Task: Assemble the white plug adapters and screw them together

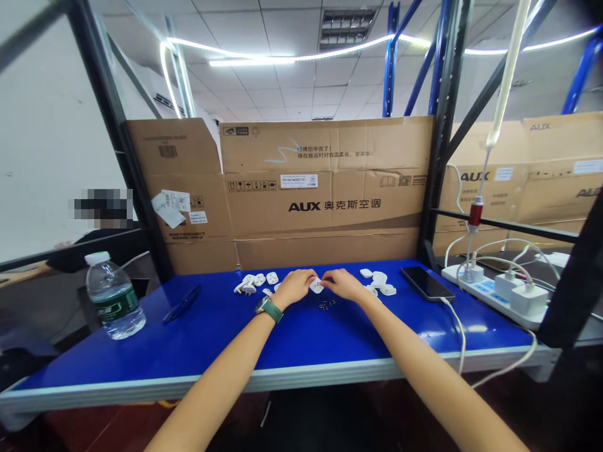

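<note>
One white plastic piece [317, 287] is held over the blue table [325, 345], pinched in narrowed fingers of left hand [296, 285] and right hand [343, 284]. Two groups of white parts, left cluster [259, 280] and right cluster [379, 278], are seen (overlapped, exact count impossible). Several brass-coloured bits [323, 306] are scattered nearby. One phone [426, 283], one capped bottle [114, 304] counted; clear liquid is contained in the latter.

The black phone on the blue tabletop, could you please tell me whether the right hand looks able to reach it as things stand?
Probably yes: the right hand pinches a small white piece, but the black phone lies uncovered to the hand's right, with only low white parts between them.
</note>
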Demonstrator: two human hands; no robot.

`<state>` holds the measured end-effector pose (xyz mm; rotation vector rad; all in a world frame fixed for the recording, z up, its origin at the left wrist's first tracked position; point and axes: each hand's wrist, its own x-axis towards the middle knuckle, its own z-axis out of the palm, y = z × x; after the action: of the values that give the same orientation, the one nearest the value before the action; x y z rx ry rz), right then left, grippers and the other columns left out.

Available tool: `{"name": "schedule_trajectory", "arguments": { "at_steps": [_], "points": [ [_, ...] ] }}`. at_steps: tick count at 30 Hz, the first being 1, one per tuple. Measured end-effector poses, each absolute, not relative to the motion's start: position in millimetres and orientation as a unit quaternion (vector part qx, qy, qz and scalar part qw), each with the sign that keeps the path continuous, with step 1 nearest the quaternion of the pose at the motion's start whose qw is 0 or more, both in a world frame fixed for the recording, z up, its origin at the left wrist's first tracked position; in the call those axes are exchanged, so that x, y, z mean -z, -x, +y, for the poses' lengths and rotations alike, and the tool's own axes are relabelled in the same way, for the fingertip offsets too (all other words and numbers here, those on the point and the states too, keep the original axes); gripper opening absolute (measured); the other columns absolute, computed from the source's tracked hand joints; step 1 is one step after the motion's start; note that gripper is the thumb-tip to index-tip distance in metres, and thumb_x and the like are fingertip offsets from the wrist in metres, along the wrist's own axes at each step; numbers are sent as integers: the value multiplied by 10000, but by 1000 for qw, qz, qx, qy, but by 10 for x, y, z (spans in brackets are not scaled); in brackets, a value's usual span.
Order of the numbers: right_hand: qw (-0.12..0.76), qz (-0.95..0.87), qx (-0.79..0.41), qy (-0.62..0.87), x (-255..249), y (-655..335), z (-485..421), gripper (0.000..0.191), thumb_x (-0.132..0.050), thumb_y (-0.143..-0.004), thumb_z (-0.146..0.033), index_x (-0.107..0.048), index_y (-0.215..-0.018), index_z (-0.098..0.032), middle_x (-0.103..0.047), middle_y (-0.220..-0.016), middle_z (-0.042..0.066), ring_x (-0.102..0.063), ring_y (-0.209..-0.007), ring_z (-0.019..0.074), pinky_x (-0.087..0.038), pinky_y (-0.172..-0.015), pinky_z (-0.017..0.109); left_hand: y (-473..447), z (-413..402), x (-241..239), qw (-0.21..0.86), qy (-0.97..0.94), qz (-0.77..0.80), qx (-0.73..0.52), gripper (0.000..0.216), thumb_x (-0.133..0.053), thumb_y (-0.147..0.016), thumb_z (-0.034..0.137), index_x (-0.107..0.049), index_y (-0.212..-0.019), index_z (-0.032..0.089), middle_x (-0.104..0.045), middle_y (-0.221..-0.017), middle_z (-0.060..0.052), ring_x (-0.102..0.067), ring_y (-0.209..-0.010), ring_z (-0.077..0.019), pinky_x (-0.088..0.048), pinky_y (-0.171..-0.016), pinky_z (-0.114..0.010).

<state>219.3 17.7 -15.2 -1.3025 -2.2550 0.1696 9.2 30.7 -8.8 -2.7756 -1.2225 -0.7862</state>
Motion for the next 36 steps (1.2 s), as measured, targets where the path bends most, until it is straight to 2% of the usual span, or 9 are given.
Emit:
{"name": "schedule_trajectory", "arguments": {
  "at_steps": [6,13,18,21,26,36],
  "points": [
    [223,-851,-69,471,170,-2264,213,189,-661,-881,-344,-787,-955,-225,-784,-917,62,-713,-863,217,-461,-755,256,-88,285,107,20,879,-424,219,242,-465,-976,293,-695,-1038,253,-745,-1040,-51,-680,-976,-225,-468,-855,-291],
    [171,-865,-85,464,212,-2296,269,172,-758,-756,-227,-802,-921,-244,-787,-879,28,-714,-804,199,-469,-717,237,-55,308,120,19,867,-451,213,230,-491,-942,287,-711,-993,245,-748,-1028,-55,-687,-937,-220,-474,-808,-284],
    [177,-871,-75,453,189,-2289,237,154,-685,-838,-279,-805,-924,-236,-789,-888,51,-715,-823,211,-466,-731,255,-52,318,132,19,875,-444,193,210,-527,-913,289,-729,-953,249,-751,-997,-51,-684,-947,-223,-472,-810,-285],
    [169,-877,-109,436,182,-2289,225,167,-739,-798,-318,-802,-925,-229,-790,-872,46,-718,-800,207,-468,-718,248,-50,322,143,12,875,-446,187,188,-557,-888,272,-733,-955,257,-750,-965,-41,-682,-939,-214,-470,-815,-275],
    [164,-879,-143,425,204,-2290,253,155,-758,-756,-238,-794,-906,-225,-785,-835,28,-718,-764,190,-470,-686,234,-52,323,150,2,877,-436,202,197,-543,-898,259,-724,-974,258,-747,-999,-39,-679,-943,-210,-467,-802,-273],
    [160,-885,-112,422,194,-2261,233,160,-694,-770,-155,-795,-883,-207,-787,-838,37,-712,-771,186,-459,-699,233,-56,281,104,0,889,-421,182,194,-548,-879,247,-710,-985,260,-733,-991,-29,-669,-890,-201,-447,-740,-262]
  ]
}}
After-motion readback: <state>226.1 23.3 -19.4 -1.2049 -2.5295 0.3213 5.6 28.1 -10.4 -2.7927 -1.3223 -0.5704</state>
